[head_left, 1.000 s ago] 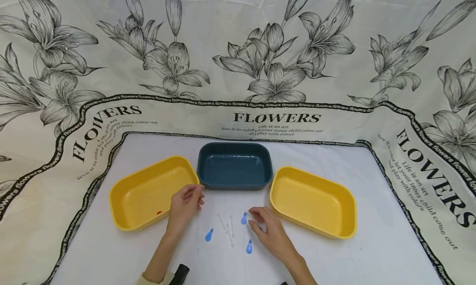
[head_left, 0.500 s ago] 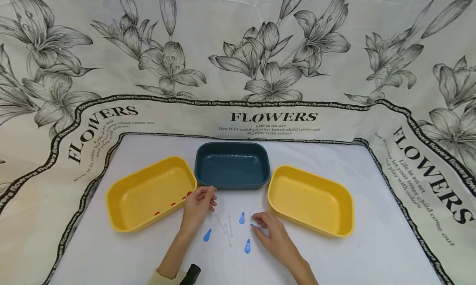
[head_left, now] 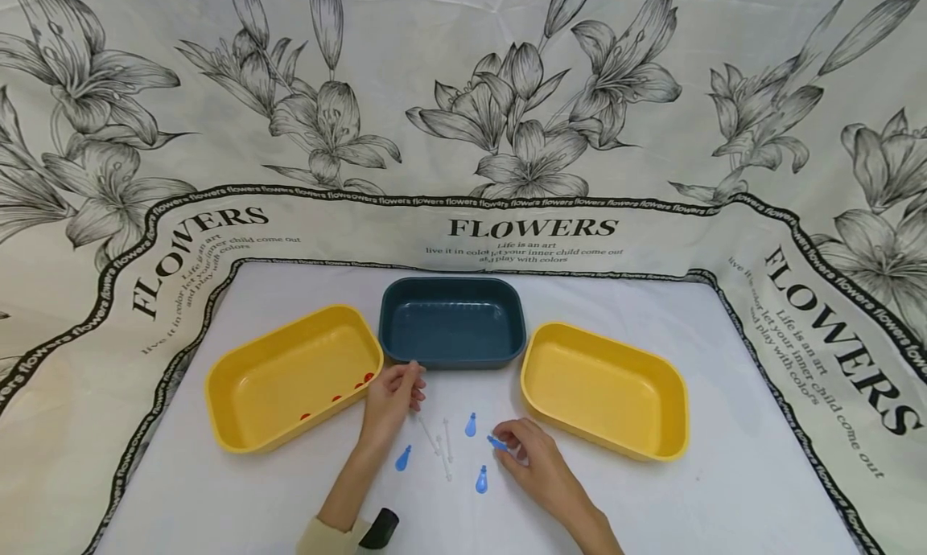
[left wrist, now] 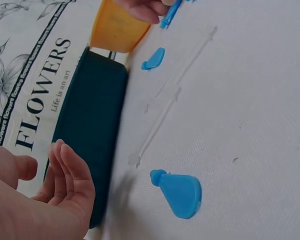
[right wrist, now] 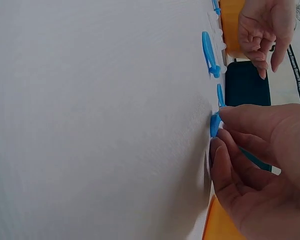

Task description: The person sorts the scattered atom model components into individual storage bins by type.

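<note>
My right hand (head_left: 529,454) pinches a small blue bulb-shaped plastic piece (head_left: 496,442) between thumb and fingers; the right wrist view shows this blue piece (right wrist: 215,124) close to the cloth. Three similar blue pieces lie flat on the table: one left (head_left: 403,458), one far (head_left: 471,425), one near (head_left: 481,479). Among them are a few thin translucent white sticks (head_left: 443,452) with small knobs. My left hand (head_left: 391,402) hovers by the front of the dark blue tray, fingers loosely bent; in the left wrist view that hand (left wrist: 65,190) holds nothing.
Behind stands the dark blue tray (head_left: 452,363). A yellow tray (head_left: 246,354) on the left has several small red pieces (head_left: 336,398) along its near wall. Another yellow tray (head_left: 608,338) stands on the right. White cloth (head_left: 739,458) covers the table, before a floral curtain (head_left: 536,233).
My left hand has shifted right, uncovering more red pieces in the left tray. My right hand has drawn slightly nearer, and a blue piece now shows between its fingertips. The head view shifted slightly.
</note>
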`<state>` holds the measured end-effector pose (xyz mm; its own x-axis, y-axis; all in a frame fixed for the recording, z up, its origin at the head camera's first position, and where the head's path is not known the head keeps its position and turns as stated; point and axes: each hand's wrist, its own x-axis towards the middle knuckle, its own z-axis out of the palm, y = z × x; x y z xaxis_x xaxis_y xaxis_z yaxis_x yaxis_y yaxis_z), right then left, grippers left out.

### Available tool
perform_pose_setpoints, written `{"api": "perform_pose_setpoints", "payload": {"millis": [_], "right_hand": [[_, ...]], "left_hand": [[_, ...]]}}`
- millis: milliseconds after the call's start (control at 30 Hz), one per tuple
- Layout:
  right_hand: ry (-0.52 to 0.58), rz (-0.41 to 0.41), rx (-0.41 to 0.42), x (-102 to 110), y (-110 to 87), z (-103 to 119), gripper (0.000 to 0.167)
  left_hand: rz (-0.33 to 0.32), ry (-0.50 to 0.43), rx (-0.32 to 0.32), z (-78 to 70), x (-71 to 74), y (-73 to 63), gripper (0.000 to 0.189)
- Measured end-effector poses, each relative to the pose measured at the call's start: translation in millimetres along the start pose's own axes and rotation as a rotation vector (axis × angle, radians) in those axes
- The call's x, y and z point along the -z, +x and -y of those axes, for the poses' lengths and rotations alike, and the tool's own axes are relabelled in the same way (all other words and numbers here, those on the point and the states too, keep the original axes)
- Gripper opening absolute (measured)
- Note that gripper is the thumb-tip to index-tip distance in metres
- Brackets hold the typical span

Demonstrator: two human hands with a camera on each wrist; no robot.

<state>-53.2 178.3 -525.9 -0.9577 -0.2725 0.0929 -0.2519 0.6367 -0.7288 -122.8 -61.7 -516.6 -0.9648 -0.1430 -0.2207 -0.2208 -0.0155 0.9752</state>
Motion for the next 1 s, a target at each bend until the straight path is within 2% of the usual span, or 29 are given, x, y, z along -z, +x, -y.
{"api": "perform_pose_setpoints", "payload": {"millis": [400,667,1000], "right_hand": [[-0.012,0.029,0.039,-0.5,3.6,-0.5,0.019],[-0.015,0.065,0.005,1.7,6.2,2.7,0.015],[-0.019,0.08,0.03,4.4,8.8,2.8,0.014]], "left_hand": [[-0.057,-0.102,0.031,4.3,-3.9,7.4,0.048],[-0.057,-0.125,0.026,0.9,-5.9,8.6,0.042],[-0.041,-0.149,0.051,1.1,-6.0,9.3,0.038]]}}
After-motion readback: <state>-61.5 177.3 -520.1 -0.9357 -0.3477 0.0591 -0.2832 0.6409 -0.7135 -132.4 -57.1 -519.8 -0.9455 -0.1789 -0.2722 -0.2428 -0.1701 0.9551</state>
